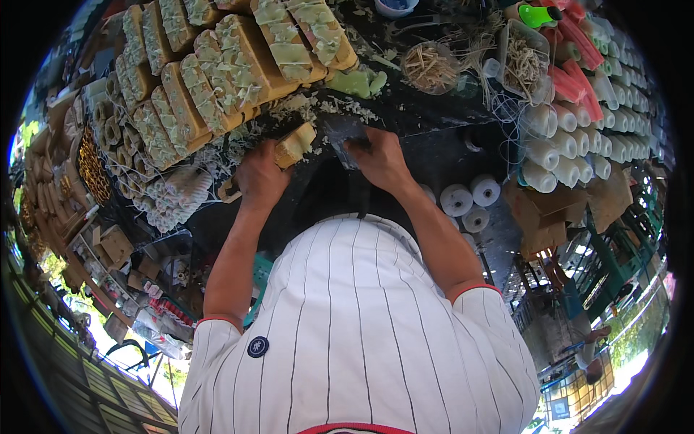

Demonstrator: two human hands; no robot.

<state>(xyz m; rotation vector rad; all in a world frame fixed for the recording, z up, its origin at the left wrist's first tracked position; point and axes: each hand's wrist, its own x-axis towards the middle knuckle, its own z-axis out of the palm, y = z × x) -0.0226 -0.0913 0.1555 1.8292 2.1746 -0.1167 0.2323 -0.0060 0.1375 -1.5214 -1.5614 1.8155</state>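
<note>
My left hand [262,177] is closed around a small yellow block [293,147] with a crumbly, pale top. Close by on the right, my right hand [382,160] grips a flat, dark grey blade [341,136], like a scraper; its handle is hidden in the fingers. A small gap separates the blade from the block. Pale crumbs [293,108] lie on the dark work surface just beyond both hands. Past the left hand rise stacked yellow blocks [264,61] with rough, pale green coatings on top. A smooth pale green lump [358,83] sits beside that stack.
At the far right stand a round dish of short sticks [430,67], a clear tub of pale pieces [524,61] and rows of white spools [564,145]. Several thread cones [457,200] are beside my right forearm. Bundled white strands [177,195] lie left. A cardboard box [542,217] stands right.
</note>
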